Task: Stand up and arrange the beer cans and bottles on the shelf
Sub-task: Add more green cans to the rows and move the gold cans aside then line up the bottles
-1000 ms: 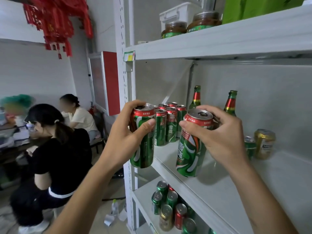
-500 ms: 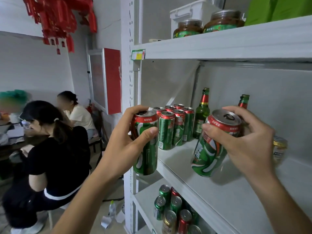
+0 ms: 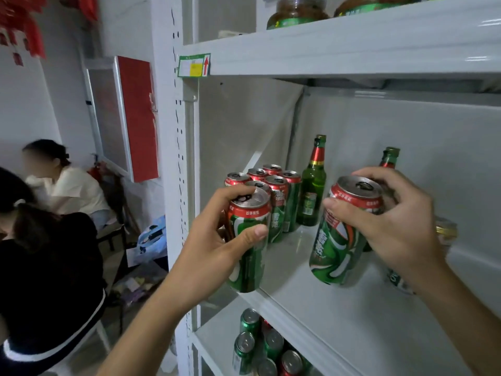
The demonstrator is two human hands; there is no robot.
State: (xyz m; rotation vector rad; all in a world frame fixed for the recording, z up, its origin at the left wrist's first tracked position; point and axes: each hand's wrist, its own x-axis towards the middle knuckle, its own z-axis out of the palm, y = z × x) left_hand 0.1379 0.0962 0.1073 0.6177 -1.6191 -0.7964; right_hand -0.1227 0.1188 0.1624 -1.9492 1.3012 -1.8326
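Observation:
My left hand [image 3: 217, 248] grips a tall green-and-red beer can [image 3: 248, 267] at the front left edge of the white middle shelf [image 3: 339, 321], just in front of a cluster of several upright cans [image 3: 276, 191]. My right hand [image 3: 398, 226] holds a second green can [image 3: 339, 240], tilted, its base close to the shelf surface. A green bottle [image 3: 313, 185] stands behind the cluster. Another bottle [image 3: 389, 157] is mostly hidden behind my right hand. A gold-lidded can [image 3: 446, 230] peeks out past my right hand.
Jars [image 3: 295, 13] stand on the shelf above. More cans [image 3: 260, 346] fill the shelf below. The white upright post [image 3: 176, 158] frames the left side. Two people [image 3: 54, 185] sit at the left, close to the shelf unit.
Both hands have carried their cans further in over the shelf. The left can is now right at the cluster; the right can has dropped lower toward the shelf.

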